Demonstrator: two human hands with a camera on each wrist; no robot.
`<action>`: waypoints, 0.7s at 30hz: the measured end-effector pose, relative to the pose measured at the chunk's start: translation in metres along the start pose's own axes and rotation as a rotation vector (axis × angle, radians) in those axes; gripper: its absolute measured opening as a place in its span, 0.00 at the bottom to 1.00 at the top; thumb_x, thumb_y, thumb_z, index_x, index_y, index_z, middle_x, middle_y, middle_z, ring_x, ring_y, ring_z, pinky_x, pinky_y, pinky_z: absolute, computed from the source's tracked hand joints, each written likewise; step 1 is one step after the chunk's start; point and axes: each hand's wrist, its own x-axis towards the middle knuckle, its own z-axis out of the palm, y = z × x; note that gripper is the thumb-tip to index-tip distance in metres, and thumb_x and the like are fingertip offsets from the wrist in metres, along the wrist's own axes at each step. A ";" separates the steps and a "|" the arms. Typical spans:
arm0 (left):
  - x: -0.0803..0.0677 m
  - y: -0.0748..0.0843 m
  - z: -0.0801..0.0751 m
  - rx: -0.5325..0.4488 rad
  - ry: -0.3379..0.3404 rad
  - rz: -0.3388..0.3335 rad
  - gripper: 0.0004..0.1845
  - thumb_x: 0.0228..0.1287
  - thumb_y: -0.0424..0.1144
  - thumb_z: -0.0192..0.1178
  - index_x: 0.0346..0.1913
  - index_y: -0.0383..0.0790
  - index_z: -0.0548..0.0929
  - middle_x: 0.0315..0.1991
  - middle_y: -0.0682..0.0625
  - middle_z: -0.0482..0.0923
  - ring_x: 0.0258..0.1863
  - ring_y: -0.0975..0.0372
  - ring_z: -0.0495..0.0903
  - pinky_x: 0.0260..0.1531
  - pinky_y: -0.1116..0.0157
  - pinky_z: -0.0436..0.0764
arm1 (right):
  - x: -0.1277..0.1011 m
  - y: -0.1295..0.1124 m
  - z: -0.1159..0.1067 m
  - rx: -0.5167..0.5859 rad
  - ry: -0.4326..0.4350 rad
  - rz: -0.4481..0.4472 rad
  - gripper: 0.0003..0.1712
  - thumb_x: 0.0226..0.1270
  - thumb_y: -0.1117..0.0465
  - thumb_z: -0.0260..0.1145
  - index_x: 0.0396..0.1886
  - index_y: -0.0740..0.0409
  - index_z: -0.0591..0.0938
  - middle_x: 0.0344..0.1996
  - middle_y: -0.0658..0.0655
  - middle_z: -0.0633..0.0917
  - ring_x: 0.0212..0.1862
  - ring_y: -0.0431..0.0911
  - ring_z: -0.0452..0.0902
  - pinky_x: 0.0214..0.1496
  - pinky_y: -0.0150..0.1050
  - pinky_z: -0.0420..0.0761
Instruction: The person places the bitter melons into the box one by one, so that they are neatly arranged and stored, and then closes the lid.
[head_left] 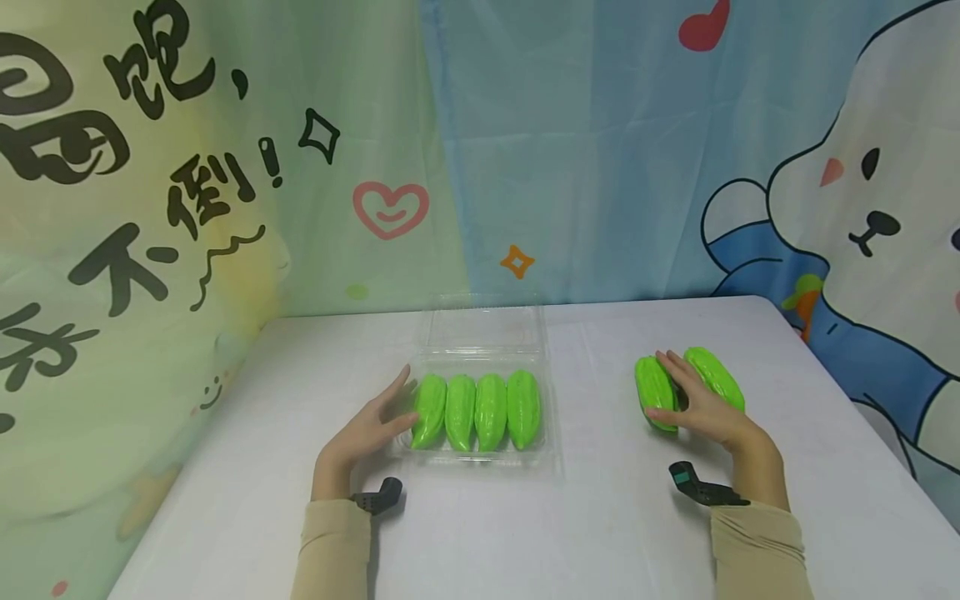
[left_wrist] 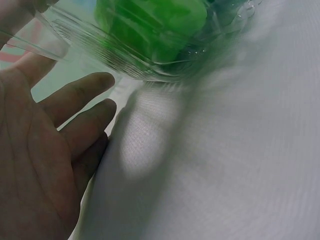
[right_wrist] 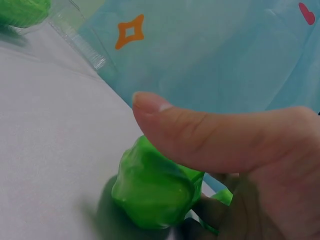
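Note:
A clear plastic box (head_left: 480, 458) with its lid raised holds a row of several bright green, ridged, toy-like vegetables (head_left: 491, 412). My left hand (head_left: 371, 425) is at the box's left side, thumb at the rim and fingers spread. In the left wrist view its fingers lie loosely beside the clear wall. On the right, my right hand (head_left: 708, 408) has its thumb and fingers around a loose green vegetable (head_left: 655, 392), also seen under the thumb in the right wrist view (right_wrist: 152, 185). Another green vegetable (head_left: 714, 377) lies just beyond that hand.
The transparent lid (head_left: 483, 329) stands up at the back of the box, near the printed curtain (head_left: 525, 167) behind the table. A white cloth covers the table (head_left: 540, 533). Dark wrist cameras (head_left: 378, 496) are worn on both wrists.

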 end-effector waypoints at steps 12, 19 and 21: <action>-0.001 0.000 -0.001 0.001 -0.003 0.015 0.42 0.65 0.52 0.58 0.75 0.61 0.45 0.75 0.48 0.51 0.76 0.54 0.44 0.73 0.46 0.45 | 0.000 0.004 0.002 0.022 -0.012 0.031 0.63 0.55 0.54 0.72 0.77 0.50 0.37 0.76 0.64 0.35 0.73 0.68 0.25 0.62 0.78 0.40; -0.001 -0.001 -0.001 -0.003 -0.006 0.029 0.42 0.65 0.51 0.58 0.75 0.61 0.44 0.76 0.49 0.50 0.76 0.54 0.44 0.73 0.46 0.46 | 0.001 0.001 0.002 0.025 -0.019 0.067 0.64 0.55 0.52 0.72 0.77 0.47 0.35 0.75 0.68 0.35 0.73 0.70 0.27 0.63 0.78 0.40; -0.001 -0.002 -0.001 -0.006 -0.007 0.031 0.42 0.65 0.51 0.58 0.76 0.60 0.44 0.76 0.49 0.50 0.76 0.54 0.44 0.73 0.46 0.45 | 0.001 0.001 0.002 0.027 -0.021 0.078 0.64 0.56 0.51 0.72 0.77 0.46 0.35 0.74 0.70 0.35 0.73 0.71 0.28 0.63 0.78 0.41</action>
